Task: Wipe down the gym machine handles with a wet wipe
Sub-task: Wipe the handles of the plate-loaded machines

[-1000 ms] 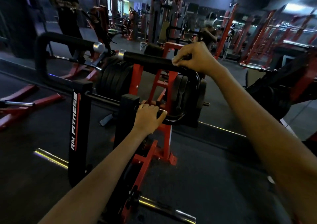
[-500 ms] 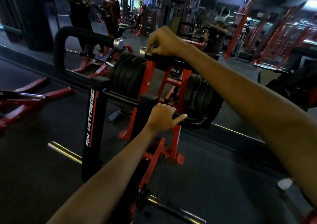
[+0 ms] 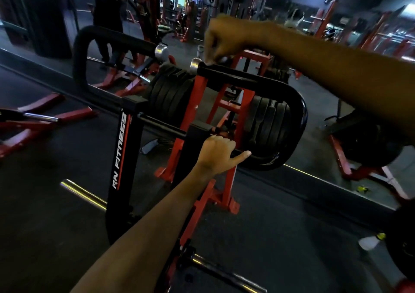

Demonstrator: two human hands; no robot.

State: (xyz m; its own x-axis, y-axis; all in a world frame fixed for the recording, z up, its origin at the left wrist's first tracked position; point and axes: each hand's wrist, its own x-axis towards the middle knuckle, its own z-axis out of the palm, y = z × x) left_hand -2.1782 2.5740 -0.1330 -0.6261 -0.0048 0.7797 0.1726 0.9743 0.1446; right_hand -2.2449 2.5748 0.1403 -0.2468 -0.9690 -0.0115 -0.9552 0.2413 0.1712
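The machine's right handle (image 3: 247, 77) is a black padded loop with a chrome end cap (image 3: 195, 63). My right hand (image 3: 224, 39) hovers just above that end, blurred, fingers curled down. They seem to pinch a small pale wet wipe (image 3: 221, 59) against the grip. My left hand (image 3: 215, 153) grips the loop's lower bar (image 3: 265, 160), thumb stretched out along it. The matching left handle (image 3: 116, 38) stands free further left, also with a chrome cap.
Black weight plates (image 3: 170, 90) hang on a red frame (image 3: 226, 104) behind the handles. A black upright marked RN FITNESS (image 3: 121, 151) stands in front. A chrome bar (image 3: 83, 194) lies on the dark floor. A white bottle (image 3: 368, 242) lies lower right. A person (image 3: 107, 12) stands at the back left.
My right hand slid left along the top grip from near the bend to the chrome-capped end and now sits slightly above it. My left hand stayed on the lower bar.
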